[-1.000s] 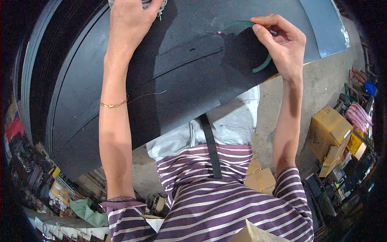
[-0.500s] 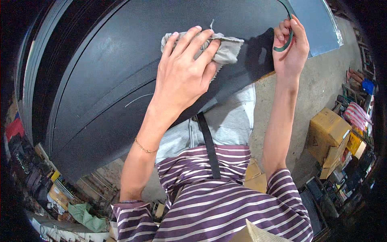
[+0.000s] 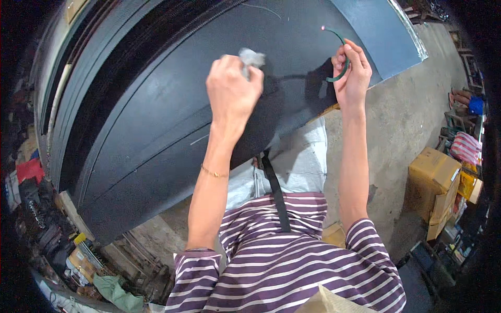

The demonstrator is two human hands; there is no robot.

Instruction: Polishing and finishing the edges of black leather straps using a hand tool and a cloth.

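Observation:
My left hand (image 3: 232, 86) is closed round a bunched grey cloth (image 3: 253, 56), part of which sticks out past the thumb. The hand is over a broad dark grey sheet (image 3: 156, 130) of leather-like material with stitched seams. To the right, my right hand (image 3: 352, 78) pinches a thin green arc, a piece of mosquito coil (image 3: 338, 34), with a pinkish glowing tip at its far end. The coil's other end curls out below my fingers. A loose pale thread (image 3: 263, 8) lies at the far edge, and a short pale strand (image 3: 199, 140) lies beside my left wrist.
A blue-grey panel (image 3: 376, 36) covers the far right corner of the work surface. On the floor at right stand a cardboard box (image 3: 433, 169) and a striped pink bundle (image 3: 464, 147). Clutter and a green bag (image 3: 117, 293) lie at lower left.
My left hand has gathered the cloth from a flat spread into a fist. My right hand has shifted left and slightly down with the coil. The sheet appears shifted in view.

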